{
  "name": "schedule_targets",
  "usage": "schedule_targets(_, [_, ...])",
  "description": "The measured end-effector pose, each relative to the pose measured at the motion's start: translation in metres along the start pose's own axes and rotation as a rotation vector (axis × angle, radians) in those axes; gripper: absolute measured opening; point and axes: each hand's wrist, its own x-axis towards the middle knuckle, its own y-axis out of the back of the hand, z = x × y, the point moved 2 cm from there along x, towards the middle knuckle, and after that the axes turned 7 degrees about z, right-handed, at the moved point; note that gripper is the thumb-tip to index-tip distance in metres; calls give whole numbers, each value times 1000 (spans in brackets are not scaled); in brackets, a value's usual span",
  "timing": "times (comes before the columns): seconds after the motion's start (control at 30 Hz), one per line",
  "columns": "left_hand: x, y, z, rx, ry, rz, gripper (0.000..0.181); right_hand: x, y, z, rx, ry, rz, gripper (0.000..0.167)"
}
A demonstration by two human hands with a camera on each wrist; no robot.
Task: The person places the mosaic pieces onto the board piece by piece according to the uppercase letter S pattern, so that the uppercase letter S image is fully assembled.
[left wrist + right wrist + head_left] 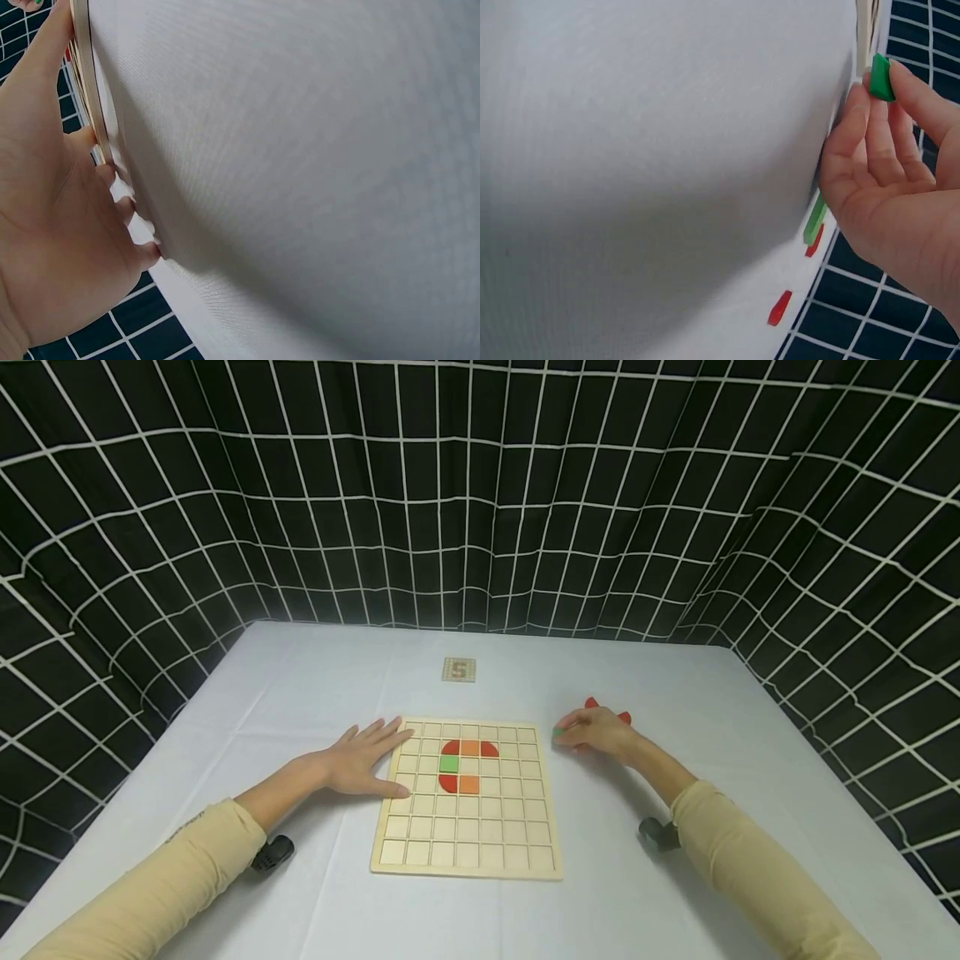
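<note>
A wooden grid board [468, 853] lies on the table, holding red rounded pieces [447, 783], orange squares [469, 785] and one green square [448, 764]. The left hand [360, 762] spreads over the board's left edge, its thumb and index fingertip on the rim; in the left wrist view the hand [67, 217] is beside the board edge [91, 82]. Right of the board, the right hand [600, 732] pinches a green piece [557, 736]. The right wrist view shows that green piece [881, 78] between thumb and fingertips of the hand [900, 172].
Behind the board lies a small patterned card [459, 670]. Red pieces [625, 717] lie around the right hand; the right wrist view also shows a light green piece [814, 219] and red pieces [779, 308] on the table. A black grid-lined curtain [480, 527] surrounds the white table.
</note>
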Motion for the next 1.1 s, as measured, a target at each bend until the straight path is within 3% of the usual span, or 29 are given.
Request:
schedule_targets(0.23, [0, 2, 1, 1, 4, -5, 102, -9, -8, -7, -13, 32, -16, 27])
schedule_targets(0.77, [-2, 3, 3, 1, -14, -6, 99, -21, -31, -22, -39, -14, -49, 24])
schedule_targets(1.1, [-1, 3, 2, 9, -5, -7, 99, -28, -43, -36, -10, 9, -116, 25])
